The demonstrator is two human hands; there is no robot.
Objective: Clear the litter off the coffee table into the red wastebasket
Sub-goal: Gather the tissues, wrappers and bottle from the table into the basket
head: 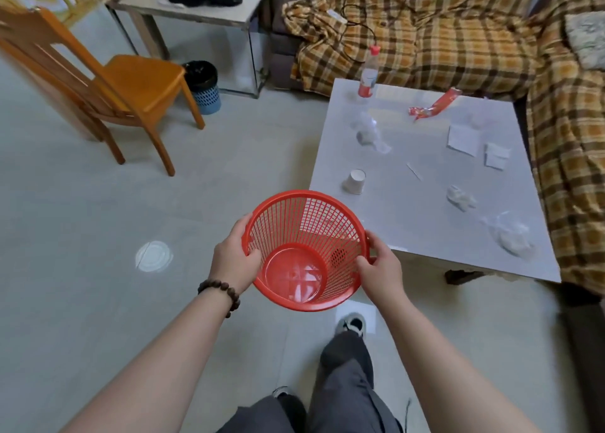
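I hold an empty red mesh wastebasket (306, 233) above the floor, my left hand (233, 259) gripping its left rim and my right hand (381, 265) its right rim. Just beyond it stands the white coffee table (422, 223). On the table lie a white paper cup (354, 181) on its side, a crumpled clear plastic piece (368, 131), a red snack wrapper (433, 105), two white paper squares (463, 139) (497, 155), a thin white stick (414, 171), a crumpled tissue (461, 197) and a clear plastic bag (510, 236). A plastic bottle (369, 76) with a red cap stands at the far left corner.
A plaid-covered sofa (458, 33) wraps the table's far and right sides. An orange wooden chair (108, 82) stands to the left, with a small blue bin (203, 85) behind it beside a side table (196, 10). My legs and shoe (352, 324) are below the basket.
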